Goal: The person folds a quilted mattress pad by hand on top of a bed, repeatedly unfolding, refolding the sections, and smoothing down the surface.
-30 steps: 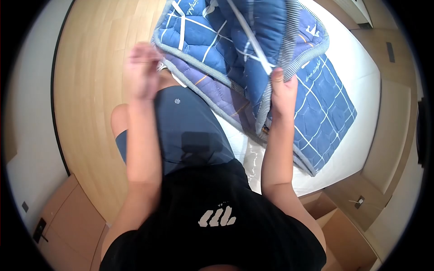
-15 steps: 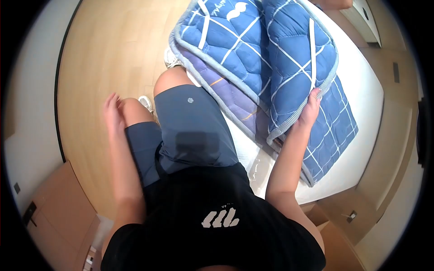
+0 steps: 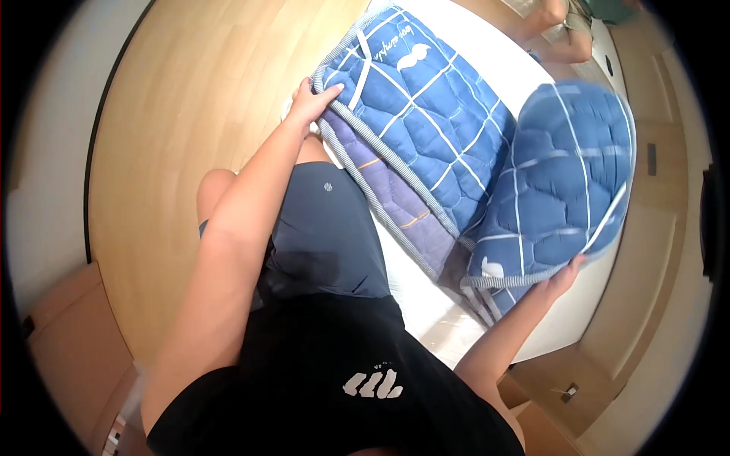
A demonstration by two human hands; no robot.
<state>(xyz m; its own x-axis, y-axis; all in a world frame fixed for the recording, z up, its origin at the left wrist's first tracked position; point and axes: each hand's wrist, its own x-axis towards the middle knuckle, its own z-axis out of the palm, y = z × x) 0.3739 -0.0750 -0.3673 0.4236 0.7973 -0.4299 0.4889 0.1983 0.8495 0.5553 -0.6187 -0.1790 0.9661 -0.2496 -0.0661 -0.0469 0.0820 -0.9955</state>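
A blue quilted mattress pad (image 3: 426,114) with white lines, striped edging and white corner straps lies folded on a white bed. Its purple underlayer (image 3: 388,178) shows along the near side. At the pad's left corner, my left hand (image 3: 310,105) is closed on the striped edge, thumb on top. My right hand (image 3: 561,281) grips the near edge of the right-hand flap (image 3: 570,167), which is raised and curved over. That hand's fingers are partly hidden under the fabric.
The white mattress (image 3: 414,292) shows around the pad. Wooden floor (image 3: 182,114) lies to the left, and a wooden bed frame (image 3: 646,228) runs along the right. Another person's bare legs (image 3: 559,38) are beyond the bed's far side. A brown cabinet (image 3: 76,357) stands at lower left.
My left hand has moved from beside my leg up to the pad's left corner and taken hold. My right hand has swung the flap rightward, opening the fold wider.
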